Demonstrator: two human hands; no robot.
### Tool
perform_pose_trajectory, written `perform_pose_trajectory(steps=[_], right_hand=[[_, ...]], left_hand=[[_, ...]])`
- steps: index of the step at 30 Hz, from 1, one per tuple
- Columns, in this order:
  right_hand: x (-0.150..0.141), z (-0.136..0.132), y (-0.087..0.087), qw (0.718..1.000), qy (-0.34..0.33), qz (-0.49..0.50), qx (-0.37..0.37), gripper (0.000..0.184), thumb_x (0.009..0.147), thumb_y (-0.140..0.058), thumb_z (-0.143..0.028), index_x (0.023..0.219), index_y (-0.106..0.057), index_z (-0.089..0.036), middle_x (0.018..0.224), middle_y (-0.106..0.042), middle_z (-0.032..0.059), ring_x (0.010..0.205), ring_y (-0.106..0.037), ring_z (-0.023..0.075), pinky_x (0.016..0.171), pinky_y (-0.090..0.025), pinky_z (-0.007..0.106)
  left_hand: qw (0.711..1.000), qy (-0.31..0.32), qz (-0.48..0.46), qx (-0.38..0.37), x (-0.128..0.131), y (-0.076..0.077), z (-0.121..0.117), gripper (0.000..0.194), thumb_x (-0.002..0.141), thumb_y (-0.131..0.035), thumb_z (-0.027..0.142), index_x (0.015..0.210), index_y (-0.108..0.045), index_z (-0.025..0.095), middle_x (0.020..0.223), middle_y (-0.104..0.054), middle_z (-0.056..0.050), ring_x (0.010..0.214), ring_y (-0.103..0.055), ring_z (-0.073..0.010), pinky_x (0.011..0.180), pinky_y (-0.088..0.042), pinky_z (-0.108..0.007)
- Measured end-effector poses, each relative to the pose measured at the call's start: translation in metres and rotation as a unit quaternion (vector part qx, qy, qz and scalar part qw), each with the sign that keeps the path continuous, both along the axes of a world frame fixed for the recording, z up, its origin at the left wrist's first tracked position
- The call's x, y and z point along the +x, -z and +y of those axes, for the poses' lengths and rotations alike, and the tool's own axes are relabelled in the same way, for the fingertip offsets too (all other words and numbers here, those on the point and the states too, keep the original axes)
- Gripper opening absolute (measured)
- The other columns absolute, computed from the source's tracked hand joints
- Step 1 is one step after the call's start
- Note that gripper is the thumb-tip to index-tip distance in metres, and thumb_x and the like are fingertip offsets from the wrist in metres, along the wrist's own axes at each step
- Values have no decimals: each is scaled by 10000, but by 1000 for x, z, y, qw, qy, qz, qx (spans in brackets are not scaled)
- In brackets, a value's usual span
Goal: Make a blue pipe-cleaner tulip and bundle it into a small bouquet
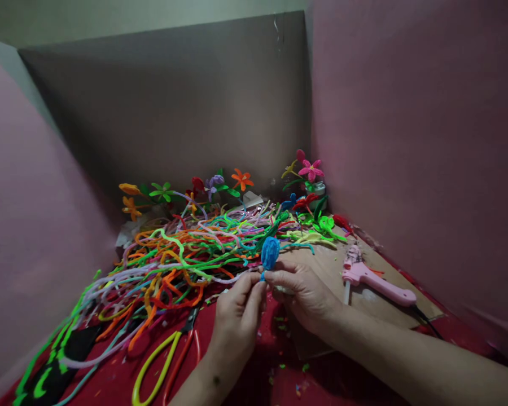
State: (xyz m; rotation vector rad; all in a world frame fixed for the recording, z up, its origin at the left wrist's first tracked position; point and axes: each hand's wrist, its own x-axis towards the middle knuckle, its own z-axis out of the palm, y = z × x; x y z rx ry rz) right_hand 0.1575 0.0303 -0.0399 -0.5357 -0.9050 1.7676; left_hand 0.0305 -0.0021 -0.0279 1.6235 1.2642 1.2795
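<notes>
While a red cloth [279,361] lies under everything, a tangled heap of fuzzy stems [203,242] in many colours spreads over its far left part, with flowers [242,179] standing behind, and a sheet of cardboard [322,260] lies to the right. Both hands meet at the near edge of the heap: the left hand [237,316] has thumb and fingertips narrowed in a pinch at the short stalk of a blue bud, and the right hand [309,296] closes thumb and forefinger just under its head. On the cardboard rests a pink glue gun [379,283]; on the cloth, beside the left hand, lie scissors [188,327]. The bud [270,253] is upright above the fingertips, its head free. It looks very light, soft and fuzzy, hardly slippery, probably wire-cored, so it would bend and crush rather than snap; the stalk, close beneath the head, seems the safest hold. Smallest are green crumbs [306,367] on the cloth
</notes>
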Motion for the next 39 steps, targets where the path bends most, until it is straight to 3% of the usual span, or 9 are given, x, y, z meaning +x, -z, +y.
perform_pose_trajectory(steps=[4,8,11,14,19,23,27,32,39], right_hand=[[1,-2,-5,998,-50,37,-30,140,629,-728,-199,715,-642,-131,619,-574,-26,550,-474,66,533,-316,198],[2,-4,-6,990,-115,71,-29,186,624,-734,-188,777,-650,-125,634,-606,-12,561,-519,75,575,-363,211],[3,-4,-5,990,-126,68,-19,177,622,-741,-181,762,-650,-121,634,-616,-5,565,-530,76,587,-365,212],[2,-3,-5,994,-90,56,-13,168,606,-748,-162,741,-652,-131,636,-606,-16,567,-518,72,592,-361,212],[1,2,-2,1000,-15,2,5,137,641,-730,-182,757,-667,-146,675,-602,-17,590,-489,79,563,-337,213],[-1,1,1,1000,-18,-16,-4,131,656,-725,-174,776,-675,-151,694,-613,-14,584,-499,74,551,-354,198],[-3,-2,-2,996,-75,-5,40,193,713,-686,-225,896,-663,-166,692,-631,5,553,-553,118,548,-417,248],[-2,-4,-2,994,-98,5,54,221,781,-619,-270,973,-646,-165,618,-608,0,550,-570,138,594,-436,288],[-2,-3,-2,998,-59,-6,11,157,716,-672,-263,821,-683,-146,630,-594,-7,602,-496,98,613,-364,232]], left_hand=[[951,109,-230,-178,0,-7,-2,155,832,-534,296,738,-549,174,463,-399,82,319,-230,-16,313,-242,-122],[866,241,-374,-228,-3,0,3,123,813,-559,279,763,-556,167,403,-349,111,262,-96,0,240,-258,-120],[838,292,-397,-236,-6,5,7,133,801,-574,292,770,-566,164,398,-335,117,251,-71,7,224,-253,-116],[880,261,-325,-228,-8,1,8,150,824,-543,301,766,-560,164,400,-345,104,266,-158,-7,270,-279,-119],[989,80,-83,-92,-7,-8,1,162,828,-532,311,832,-604,165,577,-532,23,438,-456,-61,425,-371,-158],[999,4,27,16,-6,-3,-2,117,802,-564,264,830,-644,183,550,-499,35,477,-430,-71,464,-362,-170],[994,19,-63,-85,-7,-5,-3,157,821,-530,307,780,-600,173,509,-482,49,379,-430,-65,368,-341,-167],[949,107,-227,-190,-8,-11,-1,164,823,-537,278,723,-563,151,499,-526,46,297,-421,-43,283,-308,-130],[818,242,-434,-289,-8,1,5,112,802,-576,257,767,-573,150,459,-477,79,240,-186,10,226,-269,-94]])
